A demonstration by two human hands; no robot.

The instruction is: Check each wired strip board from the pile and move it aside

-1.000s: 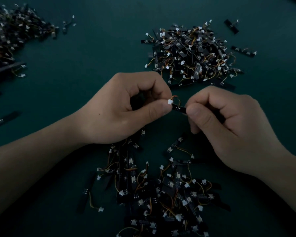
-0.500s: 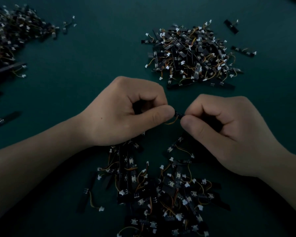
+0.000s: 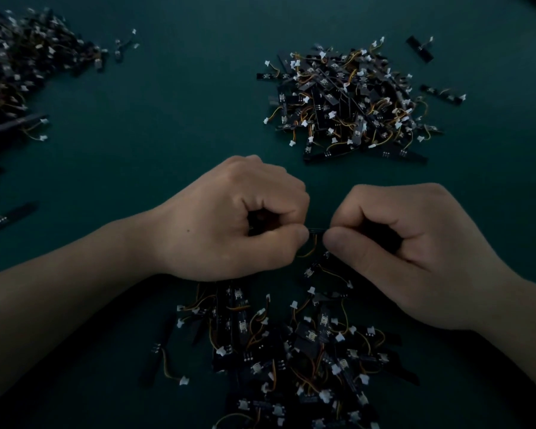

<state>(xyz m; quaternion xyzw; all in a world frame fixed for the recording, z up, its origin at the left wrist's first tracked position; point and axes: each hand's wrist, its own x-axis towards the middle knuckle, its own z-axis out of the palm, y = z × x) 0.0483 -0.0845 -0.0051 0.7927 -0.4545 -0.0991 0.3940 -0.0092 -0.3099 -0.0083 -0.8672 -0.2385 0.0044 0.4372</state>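
Note:
A black wired strip board [image 3: 316, 231] is held level between both hands above the near pile. My left hand [image 3: 239, 221] pinches its left end between thumb and curled fingers. My right hand [image 3: 415, 252] pinches its right end the same way. Its orange wire [image 3: 310, 250] loops down below the gap between my thumbs. Most of the board is hidden inside my fists. The near pile [image 3: 291, 351] of black boards with orange wires and white plugs lies just below my hands.
A second heap of boards [image 3: 347, 100] sits on the green mat beyond my right hand. A third heap [image 3: 19, 66] fills the far left corner. Stray boards lie at the left edge [image 3: 10, 215] and far right [image 3: 420, 48].
Both hands have dropped lower toward the near pile. The board has turned over: its white plug and wire, earlier up by my left thumb, now hang below.

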